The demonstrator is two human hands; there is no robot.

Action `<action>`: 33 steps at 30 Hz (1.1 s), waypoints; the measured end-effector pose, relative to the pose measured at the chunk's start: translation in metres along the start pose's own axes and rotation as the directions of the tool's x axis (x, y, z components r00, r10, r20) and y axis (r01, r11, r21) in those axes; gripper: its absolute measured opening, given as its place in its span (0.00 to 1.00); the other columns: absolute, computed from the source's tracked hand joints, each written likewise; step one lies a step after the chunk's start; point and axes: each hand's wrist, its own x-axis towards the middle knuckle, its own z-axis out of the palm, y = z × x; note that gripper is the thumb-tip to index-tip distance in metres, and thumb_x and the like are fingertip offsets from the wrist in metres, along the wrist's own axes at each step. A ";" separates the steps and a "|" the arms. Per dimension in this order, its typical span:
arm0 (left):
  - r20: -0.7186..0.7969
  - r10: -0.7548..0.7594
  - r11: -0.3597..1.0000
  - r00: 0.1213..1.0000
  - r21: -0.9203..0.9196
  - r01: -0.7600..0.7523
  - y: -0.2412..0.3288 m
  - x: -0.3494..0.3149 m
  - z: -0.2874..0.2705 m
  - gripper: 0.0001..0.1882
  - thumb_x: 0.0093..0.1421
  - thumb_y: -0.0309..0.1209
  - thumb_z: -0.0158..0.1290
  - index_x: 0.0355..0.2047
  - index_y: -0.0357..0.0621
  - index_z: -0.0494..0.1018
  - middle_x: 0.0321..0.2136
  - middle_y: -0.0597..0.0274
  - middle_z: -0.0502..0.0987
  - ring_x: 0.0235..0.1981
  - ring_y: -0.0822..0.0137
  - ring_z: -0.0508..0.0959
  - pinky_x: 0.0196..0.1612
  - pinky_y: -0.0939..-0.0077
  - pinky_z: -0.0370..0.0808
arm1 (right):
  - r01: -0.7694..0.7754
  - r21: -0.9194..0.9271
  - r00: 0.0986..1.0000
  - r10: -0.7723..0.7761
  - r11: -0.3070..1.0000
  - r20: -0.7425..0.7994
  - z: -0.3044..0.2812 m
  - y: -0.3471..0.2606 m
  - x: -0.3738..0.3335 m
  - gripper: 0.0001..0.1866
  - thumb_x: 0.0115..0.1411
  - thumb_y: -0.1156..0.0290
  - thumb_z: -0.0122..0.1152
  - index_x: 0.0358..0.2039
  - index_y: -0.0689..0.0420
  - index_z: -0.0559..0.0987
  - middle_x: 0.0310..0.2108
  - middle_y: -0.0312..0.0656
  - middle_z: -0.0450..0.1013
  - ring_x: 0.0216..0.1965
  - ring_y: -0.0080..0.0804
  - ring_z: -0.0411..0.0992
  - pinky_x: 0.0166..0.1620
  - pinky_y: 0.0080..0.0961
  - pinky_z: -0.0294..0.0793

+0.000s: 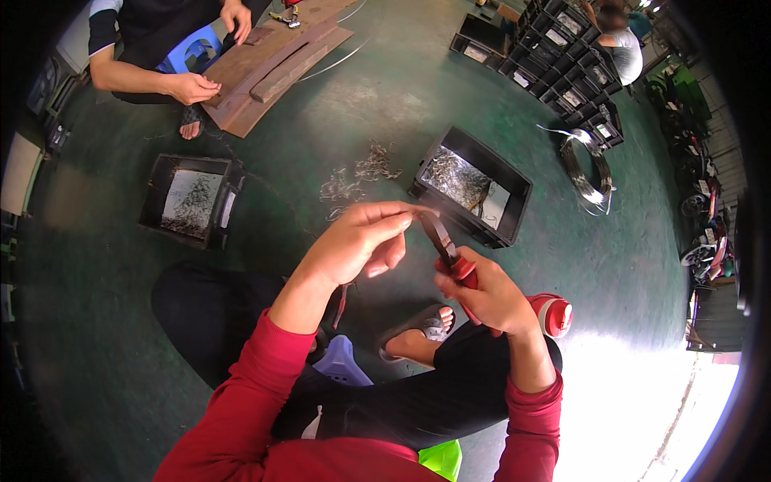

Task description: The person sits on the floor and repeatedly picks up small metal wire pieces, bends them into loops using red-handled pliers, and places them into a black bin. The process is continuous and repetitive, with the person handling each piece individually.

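Observation:
My right hand (pixel 495 297) grips a pair of pliers (pixel 440 238) by the red handles, with its dark jaws pointing up and left. Thumb and index finger of my left hand (pixel 351 241) are pinched together at the tip of the jaws. Whatever they hold there is too small and blurred to make out. Beyond my hands, small bent wire pieces (pixel 376 163) lie loose on the green floor. Right behind the pliers stands a black crate (pixel 523 193) with a heap of small metal pieces in it.
Another black crate (pixel 150 193) with small pieces stands at the left. A wire coil (pixel 601 165) lies near stacked black crates (pixel 554 60) at the far right. Beside my right knee is a red cup (pixel 556 315). A co-worker's hands (pixel 193 88) rest by a brown board (pixel 277 56).

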 end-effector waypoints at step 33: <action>-0.122 0.388 0.795 0.914 0.546 -0.264 -0.022 -0.014 0.039 0.15 0.68 0.24 0.41 0.49 0.37 0.75 0.13 0.69 0.66 0.16 0.82 0.67 0.20 0.82 0.64 | 0.161 -0.280 0.924 -0.245 0.946 -0.295 0.015 0.017 0.006 0.11 0.55 0.75 0.66 0.34 0.62 0.72 0.25 0.48 0.73 0.24 0.41 0.72 0.31 0.30 0.72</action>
